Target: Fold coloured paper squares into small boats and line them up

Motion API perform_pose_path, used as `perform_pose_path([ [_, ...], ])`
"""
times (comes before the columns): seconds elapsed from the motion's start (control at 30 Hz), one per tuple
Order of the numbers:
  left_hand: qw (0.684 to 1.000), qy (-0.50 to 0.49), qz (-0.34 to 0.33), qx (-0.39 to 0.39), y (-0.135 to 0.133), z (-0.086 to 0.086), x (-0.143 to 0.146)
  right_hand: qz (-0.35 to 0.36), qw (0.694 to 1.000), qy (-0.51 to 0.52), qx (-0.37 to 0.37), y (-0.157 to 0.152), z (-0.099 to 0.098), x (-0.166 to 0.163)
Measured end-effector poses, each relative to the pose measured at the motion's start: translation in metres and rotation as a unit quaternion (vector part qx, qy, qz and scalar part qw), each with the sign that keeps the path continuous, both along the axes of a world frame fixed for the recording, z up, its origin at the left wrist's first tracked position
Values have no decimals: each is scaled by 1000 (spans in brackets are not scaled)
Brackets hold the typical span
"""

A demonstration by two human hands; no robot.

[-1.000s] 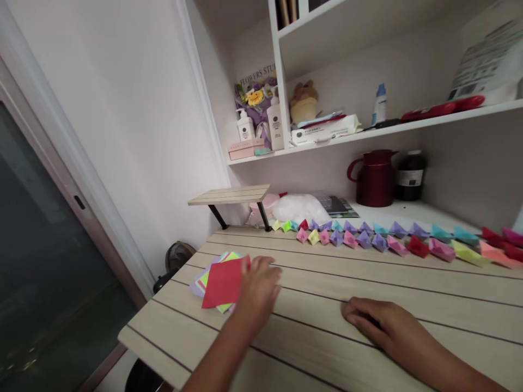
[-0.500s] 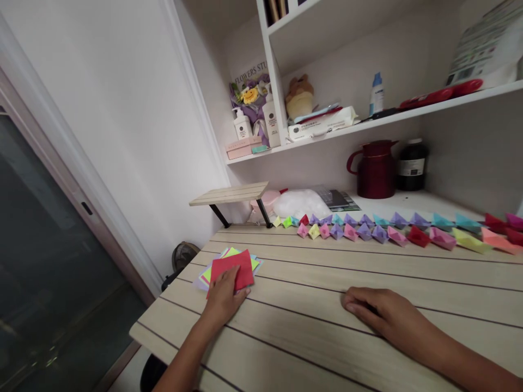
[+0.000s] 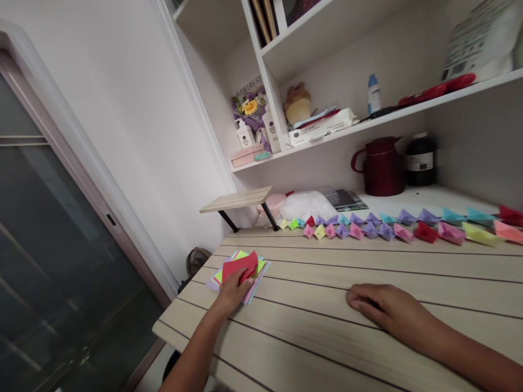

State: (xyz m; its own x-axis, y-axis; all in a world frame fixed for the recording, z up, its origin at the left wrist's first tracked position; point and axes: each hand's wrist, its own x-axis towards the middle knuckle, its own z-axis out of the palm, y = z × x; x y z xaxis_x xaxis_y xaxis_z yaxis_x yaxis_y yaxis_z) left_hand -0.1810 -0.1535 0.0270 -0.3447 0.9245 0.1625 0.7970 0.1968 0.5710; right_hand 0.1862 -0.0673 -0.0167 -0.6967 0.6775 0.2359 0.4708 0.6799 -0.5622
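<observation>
My left hand (image 3: 235,288) grips the near edge of a red paper sheet (image 3: 237,265) between thumb and fingers, and the sheet bends upward at its right side. Beneath it lies a fanned stack of coloured paper (image 3: 216,279), with yellow, lilac, pink and light blue edges showing. My right hand (image 3: 379,306) rests on its side on the wooden table (image 3: 310,337), fingers curled in toward the thumb, with nothing visible in them. Two rows of small folded paper boats (image 3: 371,231) in several colours stand along the back of the table, beyond my right hand.
A small wooden riser (image 3: 237,199) with black legs stands at the back left corner. Behind the boats are a white plastic bag (image 3: 307,206), a dark red jug (image 3: 383,167) and a dark bottle (image 3: 420,159). White shelves (image 3: 339,133) hang above. The table's left edge borders a sliding door (image 3: 61,245).
My left hand has gone from lying over the flat red sheet to pinching it, and the sheet now curls up. The view has shifted slightly. My right hand stays in place.
</observation>
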Motion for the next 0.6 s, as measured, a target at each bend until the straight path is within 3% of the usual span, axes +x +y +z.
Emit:
perform_pose_path([
  [0.27,999,35,-10,-37,-4,-2,0,24,1000,19,1,2,-3,4],
  [0.6,999,18,-21,-23,-4,-4,-8,29,998,44,-22,-1,0,4],
])
